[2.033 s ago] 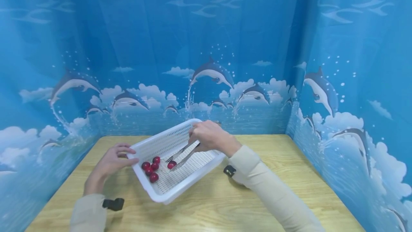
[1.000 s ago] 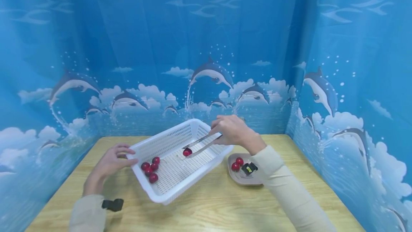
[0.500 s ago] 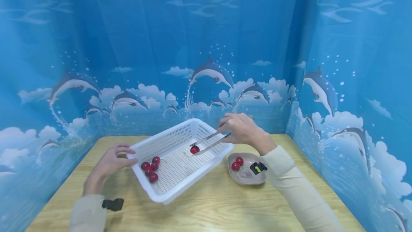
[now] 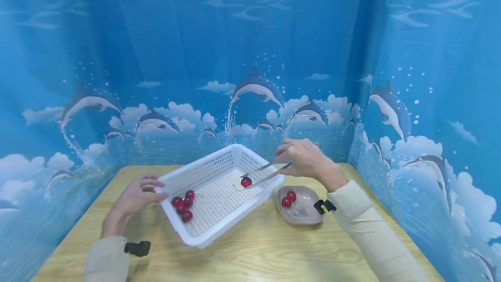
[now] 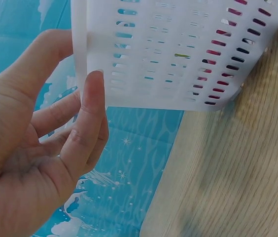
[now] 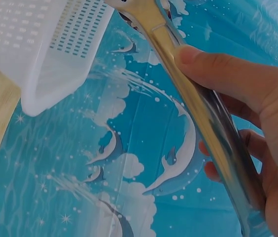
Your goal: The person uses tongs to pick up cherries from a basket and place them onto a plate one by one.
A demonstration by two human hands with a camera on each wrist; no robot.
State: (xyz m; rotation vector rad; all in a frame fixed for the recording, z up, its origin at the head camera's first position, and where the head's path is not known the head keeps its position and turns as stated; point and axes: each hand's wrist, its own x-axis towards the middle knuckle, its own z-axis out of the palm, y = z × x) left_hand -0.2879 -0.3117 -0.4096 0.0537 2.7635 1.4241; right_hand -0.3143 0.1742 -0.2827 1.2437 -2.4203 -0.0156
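A white perforated plastic basket stands tilted in the head view, its near left end pinched at the rim between the thumb and fingers of my left hand. In the left wrist view red shows through the slots of the basket. Metal tongs are gripped in my right hand, thumb along one arm. Between the tong tips sits a red cherry with a thin stem, over the basket's right end. Several more cherries lie bunched at the basket's left end.
Right of the basket, a small beige-pink dish holds two cherries by its left side. My right wrist strap overlaps the dish's edge. Blue dolphin-print curtains enclose the wooden table at the back and sides.
My right hand has moved right with the tongs, carrying the gripped cherry from mid-basket toward its right end and uncovering the dish. My left hand and the basket stay nearly still.
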